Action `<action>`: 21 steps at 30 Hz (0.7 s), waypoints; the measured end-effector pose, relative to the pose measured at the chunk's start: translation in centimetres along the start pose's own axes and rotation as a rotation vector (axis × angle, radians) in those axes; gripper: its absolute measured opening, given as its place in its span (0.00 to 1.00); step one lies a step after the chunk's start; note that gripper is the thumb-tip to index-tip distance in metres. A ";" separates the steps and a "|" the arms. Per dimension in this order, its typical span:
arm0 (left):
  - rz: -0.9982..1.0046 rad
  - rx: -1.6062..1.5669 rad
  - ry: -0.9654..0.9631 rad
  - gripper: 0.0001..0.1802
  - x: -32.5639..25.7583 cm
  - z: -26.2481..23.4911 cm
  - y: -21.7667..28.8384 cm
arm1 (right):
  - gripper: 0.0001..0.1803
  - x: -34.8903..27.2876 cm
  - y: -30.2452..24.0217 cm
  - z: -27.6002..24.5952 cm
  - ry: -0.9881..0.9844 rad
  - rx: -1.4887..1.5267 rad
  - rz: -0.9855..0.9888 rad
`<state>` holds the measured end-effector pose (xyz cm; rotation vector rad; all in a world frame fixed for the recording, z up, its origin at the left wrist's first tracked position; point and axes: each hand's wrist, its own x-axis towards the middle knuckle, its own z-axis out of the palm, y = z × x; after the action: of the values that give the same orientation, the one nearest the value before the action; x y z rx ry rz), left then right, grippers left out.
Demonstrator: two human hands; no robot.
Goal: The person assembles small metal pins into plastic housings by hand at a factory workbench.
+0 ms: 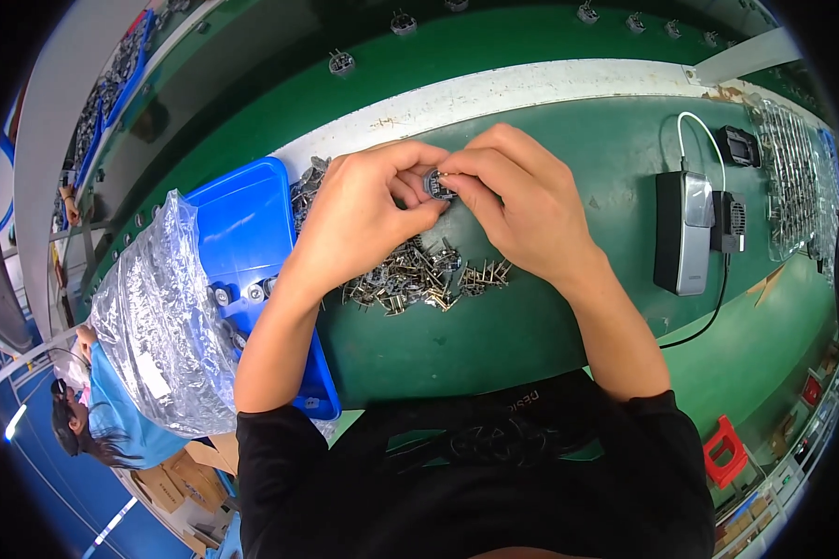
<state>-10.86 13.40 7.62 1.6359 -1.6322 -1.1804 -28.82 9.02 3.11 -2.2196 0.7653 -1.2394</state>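
Left-hand grip: the left hand [359, 205] has its thumb and fingers clamped around a small round dark-grey part with metal contacts [434, 185].
Right-hand grip: the right hand [527, 200] has thumb and forefinger pinched on the part's right edge; whether a separate tiny pin sits between them is hidden.
Part's place: held up between both hands, above the dark-green tabletop [615, 149].
Slip risk: a small part under fingertips could twist or drop if pressed off-centre, likely landing among the loose brassy and silver pronged metal pieces [405, 284] below.
Tangle risk: those prongs lie crisscrossed, so lifting one could drag others or bend them.
Blue plastic tray [242, 210]: left of the forearm, a few round metal-centred pieces [222, 296] inside.
Clear crinkled plastic bag [163, 317]: draped over the tray's left side; contents, if any, unclear.
Far blue bin [143, 58]: upper left, heaped with small dark parts [112, 88].
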 end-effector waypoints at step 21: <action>-0.099 0.435 0.511 0.14 7.0 -13.0 -10.1 | 0.17 -2.2 -2.5 -8.7 -0.852 -0.167 0.301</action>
<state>4.55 5.16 3.64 2.0882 -1.5406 -0.3936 -36.75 11.11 7.53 -2.3323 0.7996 -0.0399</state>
